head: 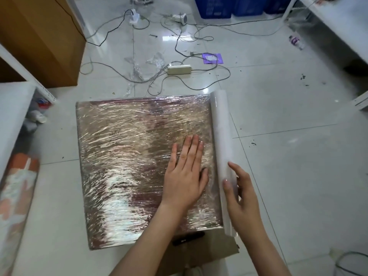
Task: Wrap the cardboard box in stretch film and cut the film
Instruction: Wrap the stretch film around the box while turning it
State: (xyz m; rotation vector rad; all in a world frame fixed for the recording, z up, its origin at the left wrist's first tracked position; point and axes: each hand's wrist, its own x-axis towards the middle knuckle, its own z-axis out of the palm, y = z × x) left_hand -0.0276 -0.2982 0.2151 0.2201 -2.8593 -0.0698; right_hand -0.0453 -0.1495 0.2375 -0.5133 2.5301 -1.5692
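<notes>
A flat cardboard box (pixel 129 166), covered in shiny wrinkled stretch film, lies on the tiled floor. The white film roll (pixel 221 136) runs along the box's right edge. My left hand (pixel 185 174) presses flat on the film at the box's right side, fingers straight. My right hand (pixel 239 194) holds the near part of the roll, thumb on its left side and fingers on its right. A dark, knife-like tool (pixel 188 238) lies on cardboard just below the box's near edge.
Cables and a power strip (pixel 179 69) sprawl on the floor beyond the box, with film scraps (pixel 139 66) beside them. A large brown carton (pixel 39 36) stands at the far left. White shelving (pixel 338 26) runs along the right. Blue crates (pixel 229 6) sit at the back.
</notes>
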